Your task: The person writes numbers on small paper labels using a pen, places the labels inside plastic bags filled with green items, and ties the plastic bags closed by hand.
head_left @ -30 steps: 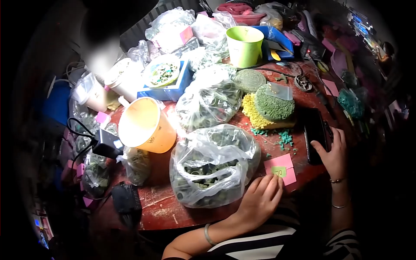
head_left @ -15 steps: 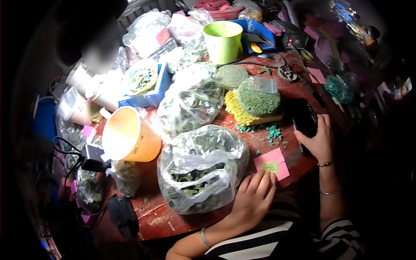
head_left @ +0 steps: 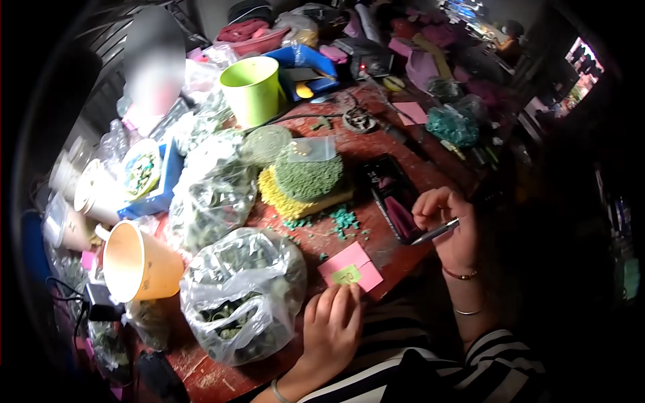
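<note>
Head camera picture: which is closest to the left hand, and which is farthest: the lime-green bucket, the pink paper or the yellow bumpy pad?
From the left hand:
1. Pink paper, at the fingertips.
2. Yellow bumpy pad, farther up the table, partly covered.
3. Lime-green bucket, toward the back.

pink card (head_left: 370, 270) partly behind left hand (head_left: 330, 327)

A brightly lit, scuffed red table (head_left: 207, 377) stands amid deep shadow.
</note>
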`<move>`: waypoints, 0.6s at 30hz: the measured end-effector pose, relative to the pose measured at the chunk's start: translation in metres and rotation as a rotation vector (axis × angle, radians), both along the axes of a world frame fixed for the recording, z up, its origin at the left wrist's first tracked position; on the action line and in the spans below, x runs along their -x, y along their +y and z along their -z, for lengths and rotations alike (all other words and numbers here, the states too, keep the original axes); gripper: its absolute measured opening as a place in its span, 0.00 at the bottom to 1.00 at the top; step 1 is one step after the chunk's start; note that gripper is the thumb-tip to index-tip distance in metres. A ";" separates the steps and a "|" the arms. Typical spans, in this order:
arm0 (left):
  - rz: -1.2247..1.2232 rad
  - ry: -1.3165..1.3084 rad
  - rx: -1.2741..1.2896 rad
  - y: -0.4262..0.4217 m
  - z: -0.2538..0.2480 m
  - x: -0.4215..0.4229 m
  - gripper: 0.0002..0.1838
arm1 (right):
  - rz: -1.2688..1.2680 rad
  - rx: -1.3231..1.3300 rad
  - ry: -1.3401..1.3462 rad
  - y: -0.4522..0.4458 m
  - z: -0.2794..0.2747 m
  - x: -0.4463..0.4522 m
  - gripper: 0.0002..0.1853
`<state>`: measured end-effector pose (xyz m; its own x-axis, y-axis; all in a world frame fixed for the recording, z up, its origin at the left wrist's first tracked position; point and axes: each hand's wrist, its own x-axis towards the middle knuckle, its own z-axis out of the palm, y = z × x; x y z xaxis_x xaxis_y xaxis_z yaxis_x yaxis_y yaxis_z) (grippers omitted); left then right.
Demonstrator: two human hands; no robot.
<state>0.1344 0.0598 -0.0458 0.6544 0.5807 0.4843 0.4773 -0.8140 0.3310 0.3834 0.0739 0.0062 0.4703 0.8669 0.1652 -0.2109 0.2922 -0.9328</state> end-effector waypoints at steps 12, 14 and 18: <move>-0.017 0.032 -0.045 0.000 -0.004 -0.001 0.20 | -0.298 0.226 -0.367 -0.021 0.017 0.031 0.04; -0.021 0.041 -0.039 -0.001 -0.003 0.001 0.19 | -0.281 0.158 -0.272 -0.014 0.028 0.050 0.04; -0.013 0.076 -0.057 -0.001 -0.001 0.003 0.20 | -0.402 0.149 -0.323 -0.007 0.036 0.053 0.06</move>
